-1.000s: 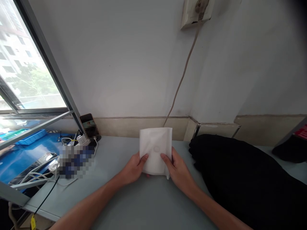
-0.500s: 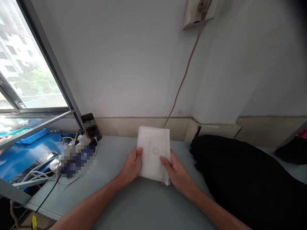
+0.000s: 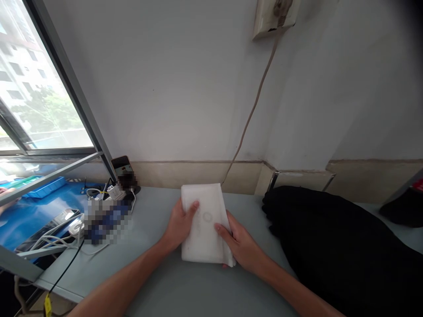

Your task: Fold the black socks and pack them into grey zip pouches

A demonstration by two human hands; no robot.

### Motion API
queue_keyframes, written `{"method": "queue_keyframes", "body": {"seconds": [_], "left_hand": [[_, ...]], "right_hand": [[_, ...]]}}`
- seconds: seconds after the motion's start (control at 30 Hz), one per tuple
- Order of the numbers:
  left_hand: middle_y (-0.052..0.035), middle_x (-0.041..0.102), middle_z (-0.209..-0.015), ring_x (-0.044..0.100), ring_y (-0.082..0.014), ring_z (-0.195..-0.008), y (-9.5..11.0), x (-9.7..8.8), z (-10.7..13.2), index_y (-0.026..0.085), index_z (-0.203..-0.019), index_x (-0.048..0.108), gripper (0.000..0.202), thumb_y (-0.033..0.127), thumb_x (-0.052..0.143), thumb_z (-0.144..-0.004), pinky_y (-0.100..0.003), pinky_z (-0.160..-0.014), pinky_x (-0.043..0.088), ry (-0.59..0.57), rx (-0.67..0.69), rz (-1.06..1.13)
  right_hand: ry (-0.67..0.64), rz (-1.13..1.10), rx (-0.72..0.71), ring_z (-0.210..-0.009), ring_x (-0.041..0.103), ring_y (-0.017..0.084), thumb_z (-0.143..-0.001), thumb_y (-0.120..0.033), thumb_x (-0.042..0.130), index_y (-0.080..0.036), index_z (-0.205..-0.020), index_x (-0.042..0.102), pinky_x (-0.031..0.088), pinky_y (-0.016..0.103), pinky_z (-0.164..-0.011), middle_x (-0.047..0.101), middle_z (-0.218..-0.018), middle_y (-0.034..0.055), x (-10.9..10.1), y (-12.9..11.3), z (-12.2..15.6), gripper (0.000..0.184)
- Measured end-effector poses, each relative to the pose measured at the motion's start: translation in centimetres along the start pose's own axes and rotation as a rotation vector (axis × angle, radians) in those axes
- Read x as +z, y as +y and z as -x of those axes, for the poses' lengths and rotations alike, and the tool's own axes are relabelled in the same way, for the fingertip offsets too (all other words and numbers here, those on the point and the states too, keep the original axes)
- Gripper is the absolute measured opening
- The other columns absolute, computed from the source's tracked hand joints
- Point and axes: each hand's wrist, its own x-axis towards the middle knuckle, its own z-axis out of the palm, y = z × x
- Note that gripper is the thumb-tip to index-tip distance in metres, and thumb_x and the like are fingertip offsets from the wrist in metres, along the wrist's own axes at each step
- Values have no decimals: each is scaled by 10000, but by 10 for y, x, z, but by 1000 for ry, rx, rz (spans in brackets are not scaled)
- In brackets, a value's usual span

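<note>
A flat white frosted plastic bag [image 3: 205,240] with a faint ring-shaped logo is held above the grey table. It looks layered along its right edge; whether it is one folded bag or a stack, I cannot tell. My left hand [image 3: 180,224] grips its left side, thumb lying on top and the other fingers hidden underneath. At the lower right side, my right hand [image 3: 243,240] pinches it with the thumb on the face and fingertips behind. Both hands are closed on the bag.
A large black cloth pile [image 3: 333,246] lies to the right on the grey table [image 3: 155,281]. To the left are a phone [image 3: 121,165], white cables [image 3: 56,240] and a metal frame [image 3: 49,176]. Beyond the frame, part of another person's hand [image 3: 6,196] shows near a blue tray [image 3: 46,187].
The bag has shifted slightly left and toward me and has turned a little. Its print looks fainter and differently placed. Both my hands have kept hold and moved with it.
</note>
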Motion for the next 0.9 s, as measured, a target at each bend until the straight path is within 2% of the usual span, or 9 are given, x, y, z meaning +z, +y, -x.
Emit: {"method": "queue_keyframes", "body": {"seconds": [0.23,0.47,0.67,0.9], "left_hand": [[-81,743,-1000,689,-249,-912,-4,-1,-2,179,-1081,652,445,599,560,-967,-318,-728,544,-10,39,16],[-51,696,-843,620,-195,-715,-3,-3,-2,177,-933,620,467,636,540,-962,-273,-597,484,28,-12,28],[-46,662,-806,589,-180,-706,1,-8,-6,174,-848,600,525,683,520,-945,-265,-608,462,96,2,32],[8,543,-729,465,-128,-648,-4,-15,-14,184,-762,531,510,648,499,-972,-235,-581,379,117,52,9]], "right_hand": [[-10,-53,2,-671,713,219,-976,-598,531,-301,-1478,392,596,312,-385,709,-1041,49,1,0,0,600],[-68,-117,11,-686,732,211,-971,-578,556,-296,-1463,416,600,296,-394,719,-1138,68,2,-3,3,584],[-110,-103,31,-638,733,203,-970,-583,550,-288,-1448,448,579,277,-376,743,-1087,64,3,-5,4,571],[-125,-114,40,-620,731,184,-973,-566,556,-282,-1421,470,565,263,-371,745,-1102,49,2,-7,5,537]]}}
